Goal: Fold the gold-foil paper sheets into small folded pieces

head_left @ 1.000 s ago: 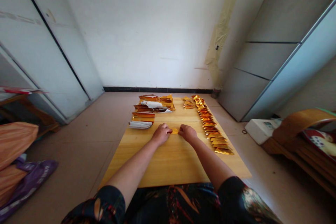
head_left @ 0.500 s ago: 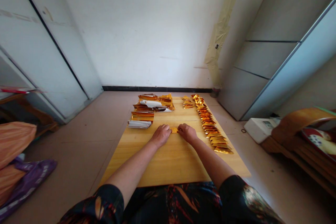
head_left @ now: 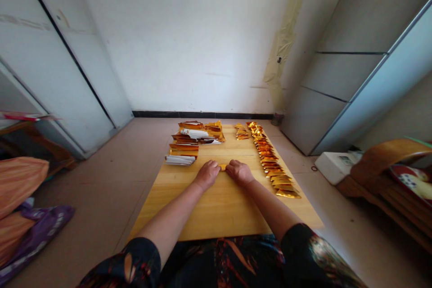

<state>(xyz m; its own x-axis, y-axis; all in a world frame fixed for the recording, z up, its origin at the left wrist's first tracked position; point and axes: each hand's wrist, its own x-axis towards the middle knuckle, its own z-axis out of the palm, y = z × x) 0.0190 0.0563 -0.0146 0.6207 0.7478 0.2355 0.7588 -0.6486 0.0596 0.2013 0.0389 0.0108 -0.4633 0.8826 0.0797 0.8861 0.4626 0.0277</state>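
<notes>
Right hand point(head_left: 239, 173) shifted slightly inward since the preceding frame, closing the gap to the left hand point(head_left: 207, 174). Curled fingers point(head_left: 228, 166) of both hands grip a small folded gold foil piece point(head_left: 222, 167) between them, mid-way along the wooden board point(head_left: 216, 211). Foil triangles point(head_left: 270, 157) line the board's right side; stacked foil strips point(head_left: 184, 148) lie at its far left.

A home room with cushioned wooden bench point(head_left: 381, 158)
</notes>
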